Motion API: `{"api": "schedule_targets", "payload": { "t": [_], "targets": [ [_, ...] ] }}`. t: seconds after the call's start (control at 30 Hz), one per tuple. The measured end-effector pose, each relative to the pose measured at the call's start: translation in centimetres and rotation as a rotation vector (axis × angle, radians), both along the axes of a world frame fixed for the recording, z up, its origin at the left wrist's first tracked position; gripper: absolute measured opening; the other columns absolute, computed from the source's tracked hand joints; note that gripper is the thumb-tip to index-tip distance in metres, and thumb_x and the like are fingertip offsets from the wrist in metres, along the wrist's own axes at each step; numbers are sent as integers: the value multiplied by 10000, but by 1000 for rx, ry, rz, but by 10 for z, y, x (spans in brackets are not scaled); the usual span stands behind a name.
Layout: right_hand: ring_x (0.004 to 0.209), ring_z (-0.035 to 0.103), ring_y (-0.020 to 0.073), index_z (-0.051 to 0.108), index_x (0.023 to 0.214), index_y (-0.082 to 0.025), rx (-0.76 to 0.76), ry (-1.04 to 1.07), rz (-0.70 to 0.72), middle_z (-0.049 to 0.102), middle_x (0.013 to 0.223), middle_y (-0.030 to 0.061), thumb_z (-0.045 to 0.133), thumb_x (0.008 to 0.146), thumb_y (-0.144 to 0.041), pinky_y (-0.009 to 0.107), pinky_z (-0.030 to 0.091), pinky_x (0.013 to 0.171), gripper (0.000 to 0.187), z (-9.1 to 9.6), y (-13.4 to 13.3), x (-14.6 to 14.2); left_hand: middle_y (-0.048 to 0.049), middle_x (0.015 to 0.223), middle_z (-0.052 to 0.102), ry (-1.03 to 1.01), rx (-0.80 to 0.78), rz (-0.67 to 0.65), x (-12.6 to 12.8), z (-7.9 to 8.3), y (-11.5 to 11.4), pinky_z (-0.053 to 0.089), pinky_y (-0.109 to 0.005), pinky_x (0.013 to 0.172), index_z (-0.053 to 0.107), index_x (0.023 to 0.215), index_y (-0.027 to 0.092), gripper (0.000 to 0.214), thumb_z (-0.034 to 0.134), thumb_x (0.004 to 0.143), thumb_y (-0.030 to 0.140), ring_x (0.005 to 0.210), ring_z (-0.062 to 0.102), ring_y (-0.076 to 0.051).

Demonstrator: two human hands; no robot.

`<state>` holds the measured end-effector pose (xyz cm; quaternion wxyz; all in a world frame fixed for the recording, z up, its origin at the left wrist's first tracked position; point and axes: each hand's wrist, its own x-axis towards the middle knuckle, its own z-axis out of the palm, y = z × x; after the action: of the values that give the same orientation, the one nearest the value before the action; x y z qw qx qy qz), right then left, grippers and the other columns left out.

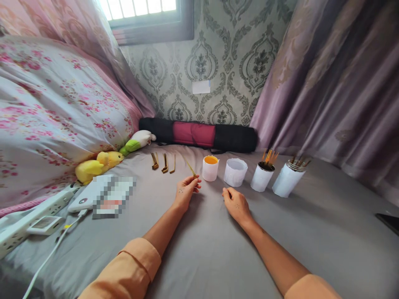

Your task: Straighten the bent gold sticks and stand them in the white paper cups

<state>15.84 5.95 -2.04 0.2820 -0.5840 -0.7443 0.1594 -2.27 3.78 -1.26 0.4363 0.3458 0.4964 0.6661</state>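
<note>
In my left hand (187,192) I pinch a thin golden stick (190,167), its free end slanting up and to the left. My right hand (236,203) rests on the grey sheet, fingers curled closed, with nothing showing in it. Just beyond the hands stand a white cup with an orange inside (210,172) and a wider whitish cup (235,176). Further right are a white-wrapped can of orange-tipped sticks (262,180) and a white-wrapped jar of dark sticks (286,182). Left of my left hand lie small groups of bent golden sticks (165,164).
A black and red roll bag (195,135) lies along the wall. At left are plush toys (101,165), a white power bank (90,193), a blurred packet (114,198), a power strip (37,218) and a cable (51,257). A dark flat object (389,222) lies far right.
</note>
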Motion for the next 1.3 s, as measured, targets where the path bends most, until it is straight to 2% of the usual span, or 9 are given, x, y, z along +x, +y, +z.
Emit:
{"api": "schedule_targets", "payload": {
  "t": [0.33, 0.7, 1.03, 1.3],
  "targets": [
    [628, 554, 130, 615, 739, -192, -31, 78, 38, 645, 684, 35, 342, 850, -389, 207, 312, 560, 354, 1, 0, 1, -64, 773, 642, 161, 85, 29, 6, -4, -6, 415, -205, 495, 644, 922, 118, 300, 605, 686, 298, 584, 547, -101],
    [584, 545, 135, 633, 779, -190, -29, 122, 66, 642, 661, 34, 344, 833, -400, 218, 329, 546, 361, 0, 0, 3, -64, 810, 666, 383, 72, 45, 8, -6, -8, 434, -207, 535, 664, 943, 149, 271, 553, 731, 276, 644, 570, -120],
    [565, 537, 138, 613, 772, -199, 30, 188, 113, 627, 642, 23, 344, 837, -424, 222, 346, 546, 356, -4, 1, 5, -44, 860, 664, 675, 259, 86, 8, -11, -11, 418, -218, 612, 668, 950, 176, 250, 501, 793, 275, 735, 565, -127],
    [550, 540, 138, 609, 779, -197, 40, 232, 127, 588, 570, 6, 357, 839, -425, 222, 360, 545, 345, -1, -2, 5, -44, 892, 654, 871, 318, 90, 7, -12, -12, 427, -227, 662, 658, 953, 195, 238, 463, 830, 258, 753, 559, -126]
  ]
}}
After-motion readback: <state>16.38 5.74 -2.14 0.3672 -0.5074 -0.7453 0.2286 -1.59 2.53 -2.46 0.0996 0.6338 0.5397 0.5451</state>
